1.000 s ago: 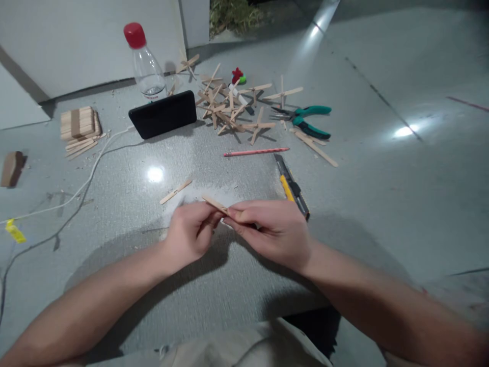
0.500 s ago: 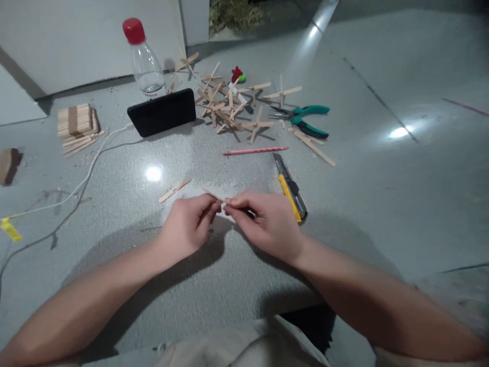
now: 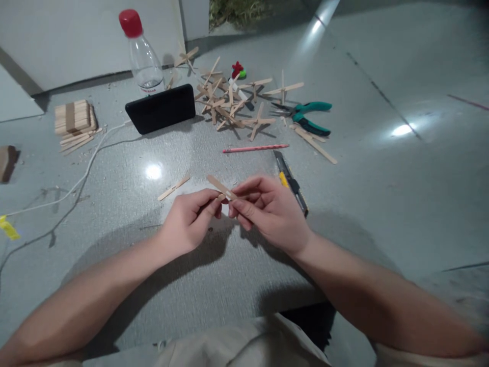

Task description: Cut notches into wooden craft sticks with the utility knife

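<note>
Near the middle of the view, my right hand (image 3: 271, 214) pinches a wooden craft stick (image 3: 216, 182) between thumb and fingers. The stick slants up to the left, its broad face showing, with a pale notch-like spot near my fingertips. My left hand (image 3: 193, 219) is closed beside it, thumb and forefinger together on a small rounded wooden end just under the stick. Whether that end belongs to a second stick I cannot tell. A notched craft stick (image 3: 168, 192) lies to the left of my hands. The utility knife (image 3: 292, 184) lies partly behind my right hand.
Beyond my hands lie a pink pencil (image 3: 255, 149), green-handled pliers (image 3: 305, 117), loose sticks (image 3: 315, 145) and a heap of crossed sticks (image 3: 225, 104). A phone (image 3: 162, 109) leans before a red-capped bottle (image 3: 147, 66). Bundled sticks (image 3: 82, 117) and a white cable (image 3: 86, 176) are left.
The stick in my hands has turned so that its broad face shows. My right hand has risen slightly and its fingers have shifted along the stick.
</note>
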Tool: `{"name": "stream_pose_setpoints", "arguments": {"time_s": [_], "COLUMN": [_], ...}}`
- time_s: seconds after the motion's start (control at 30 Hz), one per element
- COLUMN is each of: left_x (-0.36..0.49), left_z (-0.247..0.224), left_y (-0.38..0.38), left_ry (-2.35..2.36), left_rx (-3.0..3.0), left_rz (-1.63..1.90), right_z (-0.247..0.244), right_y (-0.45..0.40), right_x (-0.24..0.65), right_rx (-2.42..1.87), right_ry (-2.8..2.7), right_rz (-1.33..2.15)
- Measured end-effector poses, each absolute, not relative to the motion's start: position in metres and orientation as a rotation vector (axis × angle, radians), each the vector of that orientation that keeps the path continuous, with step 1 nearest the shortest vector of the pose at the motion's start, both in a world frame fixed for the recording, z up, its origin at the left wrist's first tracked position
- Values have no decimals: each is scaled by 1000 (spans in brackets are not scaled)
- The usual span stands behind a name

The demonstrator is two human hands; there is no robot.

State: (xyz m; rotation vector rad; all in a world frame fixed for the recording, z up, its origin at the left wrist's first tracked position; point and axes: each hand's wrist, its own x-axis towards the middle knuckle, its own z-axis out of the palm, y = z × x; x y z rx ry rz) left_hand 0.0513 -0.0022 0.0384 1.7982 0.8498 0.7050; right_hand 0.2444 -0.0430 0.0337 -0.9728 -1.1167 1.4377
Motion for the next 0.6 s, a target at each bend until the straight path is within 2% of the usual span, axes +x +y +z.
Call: {"name": "stream_pose_setpoints", "arguments": {"time_s": [0.17, 0.4, 0.6], "left_x": [53, 51, 50], "left_z": [38, 36, 38], "left_y": [0, -4, -4], "left_ry": [762, 834, 830], "left_rx": [1933, 1969, 2012], "left_rz": [872, 991, 995], "right_z": [34, 37, 38], "right_y": [-44, -46, -44], "right_x": [245, 246, 244], "right_rx": [-1019, -1136, -1086], "right_ry": [-1131, -1295, -1112], "right_rz": [1438, 1225, 1343]}}
